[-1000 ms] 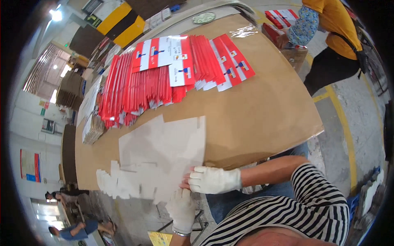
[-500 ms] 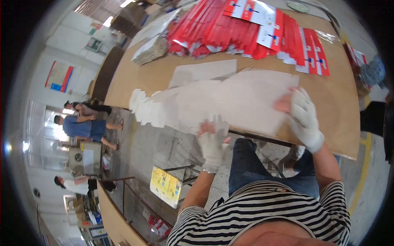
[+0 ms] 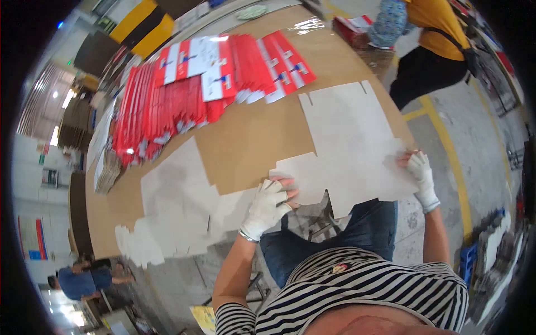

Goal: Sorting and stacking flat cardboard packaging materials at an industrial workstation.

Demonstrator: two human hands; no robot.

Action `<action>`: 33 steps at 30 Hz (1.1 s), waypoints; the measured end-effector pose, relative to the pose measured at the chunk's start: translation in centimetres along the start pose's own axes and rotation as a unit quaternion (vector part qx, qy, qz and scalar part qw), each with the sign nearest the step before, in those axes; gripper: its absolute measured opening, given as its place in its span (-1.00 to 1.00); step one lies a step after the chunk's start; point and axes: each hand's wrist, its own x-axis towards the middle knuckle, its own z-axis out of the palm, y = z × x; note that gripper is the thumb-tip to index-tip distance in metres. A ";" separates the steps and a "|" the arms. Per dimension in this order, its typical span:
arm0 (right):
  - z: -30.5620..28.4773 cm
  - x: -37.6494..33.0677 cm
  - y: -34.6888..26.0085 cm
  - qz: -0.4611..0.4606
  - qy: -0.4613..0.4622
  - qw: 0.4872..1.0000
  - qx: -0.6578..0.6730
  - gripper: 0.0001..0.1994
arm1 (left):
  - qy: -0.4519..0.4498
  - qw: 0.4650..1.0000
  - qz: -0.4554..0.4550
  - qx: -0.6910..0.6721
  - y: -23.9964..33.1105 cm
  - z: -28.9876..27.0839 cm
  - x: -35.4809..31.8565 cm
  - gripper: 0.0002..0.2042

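The co-worker [image 3: 430, 44] is cut off at the top edge.

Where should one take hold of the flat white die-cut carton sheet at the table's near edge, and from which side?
Grip the white carton sheet by its two near corners, coming from the table's near edge. It lies flat, overhanging the table there, so the fingers can pinch it. The left hand and right hand already hold it so.
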 end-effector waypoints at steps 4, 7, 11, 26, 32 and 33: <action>1.2 -3.1 0.8 -0.048 -0.015 0.994 -0.092 -0.62 | 0.091 0.983 -0.153 -0.048 -0.1 3.0 1.6 -0.83; 1.2 -3.7 0.7 0.053 0.007 0.996 0.066 -0.43 | 0.122 0.979 -0.128 0.097 0.2 5.0 2.4 -0.76; 2.7 -3.2 0.1 0.171 0.087 0.956 0.223 -0.28 | 0.036 0.996 0.047 0.060 1.5 6.8 4.0 -0.73; 8.6 -3.9 -2.8 0.314 0.212 0.853 0.358 -0.57 | -0.077 0.984 -0.005 0.163 6.7 12.6 11.0 -0.34; 14.3 -3.3 -5.3 0.351 0.237 0.777 0.465 -0.78 | -0.113 0.947 0.097 0.284 8.1 14.4 10.1 -0.07; 13.1 -3.2 -4.4 0.344 0.248 0.778 0.463 -0.78 | -0.110 0.966 0.065 0.227 8.0 14.0 9.8 -0.07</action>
